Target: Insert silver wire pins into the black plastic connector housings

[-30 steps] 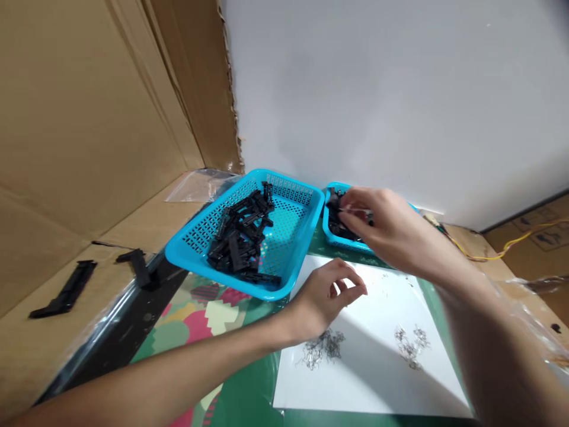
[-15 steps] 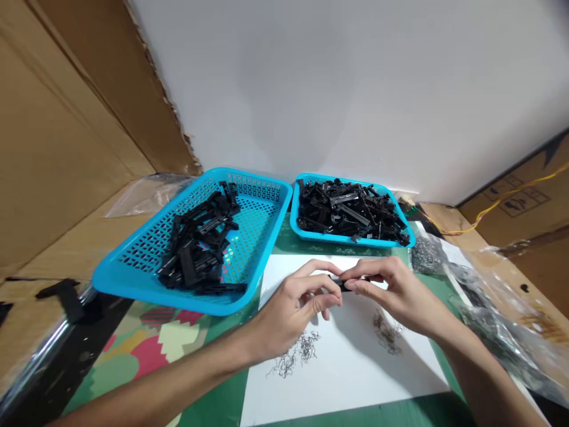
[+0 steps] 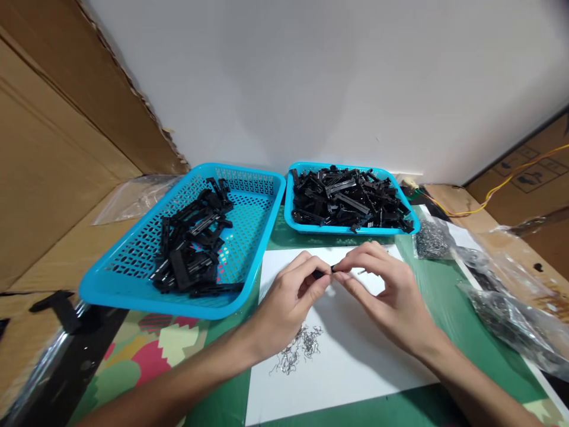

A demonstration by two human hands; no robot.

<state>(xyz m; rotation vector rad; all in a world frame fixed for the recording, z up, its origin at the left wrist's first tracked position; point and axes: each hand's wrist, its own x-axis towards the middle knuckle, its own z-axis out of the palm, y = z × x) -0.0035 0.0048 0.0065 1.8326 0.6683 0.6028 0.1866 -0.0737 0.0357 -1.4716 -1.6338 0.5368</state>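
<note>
Your green tabletop point(image 3: 444, 308) runs under everything, its lower edge cut off by the view and much of it covered. The larger blue basket point(image 3: 246, 216) stands on your left, partly filled with black parts point(image 3: 186, 261); the smaller blue basket point(image 3: 351, 229) beside it is heaped with more. The white sheet point(image 3: 347, 379) lies in front of you, its middle hidden by your hands and in shadow.

Both your forearms reach in from the bottom, wrists angled inward, so your left hand point(image 3: 288, 302) and right hand point(image 3: 395, 290) meet over the sheet's upper part. Your left fingers pinch a small black piece point(image 3: 317, 274) between thumb and forefinger; your right thumb and forefinger close on its right end, the other fingers curled above. Your fingertips cover most of the piece, so its shape can't be made out. A thin light tip shows by your right fingers, too small to identify.

A second ago your right hand was over the smaller basket; now it has joined your left. The piece shows less than it did half a second ago. Of the two wire clusters seen then, you see only the left one point(image 3: 300, 347); your right hand covers the other's spot.
</note>
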